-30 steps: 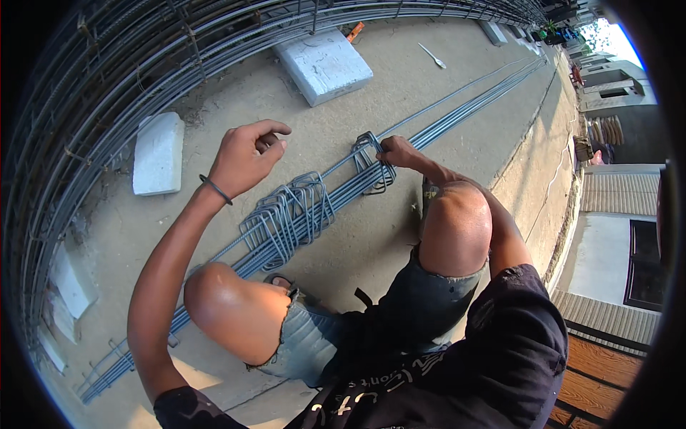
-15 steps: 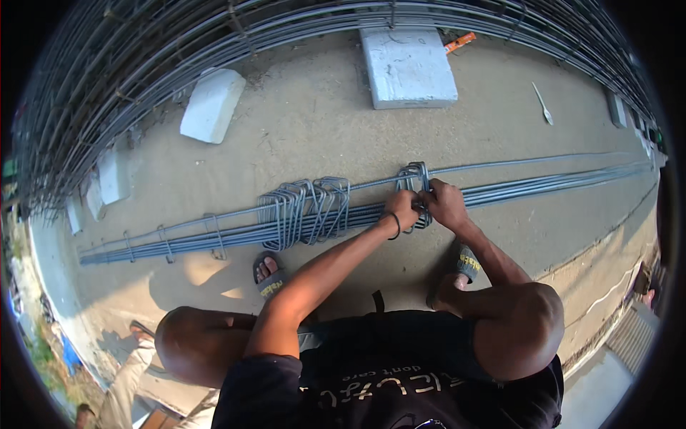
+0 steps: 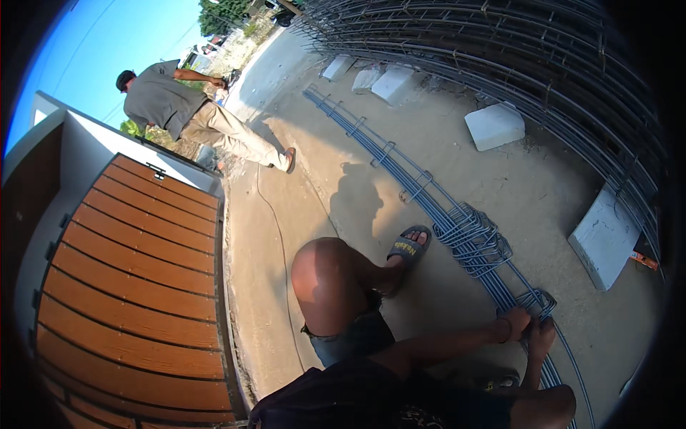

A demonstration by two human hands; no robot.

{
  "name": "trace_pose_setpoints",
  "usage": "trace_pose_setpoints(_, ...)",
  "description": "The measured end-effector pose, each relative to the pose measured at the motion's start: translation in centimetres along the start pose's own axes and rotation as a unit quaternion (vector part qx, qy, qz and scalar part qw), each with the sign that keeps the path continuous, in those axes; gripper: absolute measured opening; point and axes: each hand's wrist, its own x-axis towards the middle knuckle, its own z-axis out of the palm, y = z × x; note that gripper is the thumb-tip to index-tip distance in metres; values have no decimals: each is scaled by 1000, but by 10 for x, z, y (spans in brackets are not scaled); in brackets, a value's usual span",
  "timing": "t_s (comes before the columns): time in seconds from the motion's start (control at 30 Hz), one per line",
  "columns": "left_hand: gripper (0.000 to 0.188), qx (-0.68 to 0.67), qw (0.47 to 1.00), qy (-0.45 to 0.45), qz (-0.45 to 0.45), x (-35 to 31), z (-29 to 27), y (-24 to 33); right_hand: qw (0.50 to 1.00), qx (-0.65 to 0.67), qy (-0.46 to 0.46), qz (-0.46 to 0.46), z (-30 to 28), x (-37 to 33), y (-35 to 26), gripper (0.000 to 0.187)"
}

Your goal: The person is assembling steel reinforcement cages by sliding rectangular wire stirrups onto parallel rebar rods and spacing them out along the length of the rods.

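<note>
My left hand (image 3: 514, 324), with a dark band at the wrist, is closed on a small group of bent steel stirrups (image 3: 541, 300). Right beside it, my right hand (image 3: 541, 338) grips the same stirrups, its fingers partly hidden. The stirrups sit around a bundle of long steel rebars (image 3: 493, 286) lying diagonally on the ground. A thicker cluster of stirrups (image 3: 471, 239) hangs around the bundle just beyond my hands. Farther along, several single stirrups (image 3: 419, 184) stand spaced out on the bars.
Rebar cages (image 3: 529, 57) are stacked along the right, with pale concrete blocks (image 3: 494, 127) beside and under them. A sandaled foot of mine (image 3: 411, 244) is next to the bundle. At far left are a brown slatted gate (image 3: 128, 300) and another person (image 3: 175, 100). A thin cable (image 3: 277, 229) crosses the ground.
My view has swung left, bringing the gate and the other person into sight. Both hands stay close together on the same small group of stirrups.
</note>
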Motion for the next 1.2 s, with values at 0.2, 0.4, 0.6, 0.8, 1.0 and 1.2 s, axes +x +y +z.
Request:
trace_pose_setpoints(0.2,22,41,988,146,3,2,-46,-20,999,-25,-14,13,-11,-8,22,24)
trace_pose_setpoints(0.4,19,-63,982,174,36,18,-62,-47,996,76,28,41,-14,-31,-2,21)
trace_pose_setpoints(0.6,35,-295,945,85,-114,20,-52,-34,866,426,21,262,-5,-45,-37,21)
trace_pose_setpoints(0.8,30,-365,916,82,-148,19,-47,-32,925,267,96,252,-60,-56,32,23)
trace_pose_setpoints(1.0,27,-392,902,94,-153,13,-58,-17,954,149,104,238,-224,-120,126,21)
trace_pose_setpoints(1.2,30,-478,857,80,-176,2,-68,-9,919,74,177,344,-295,-133,223,26)
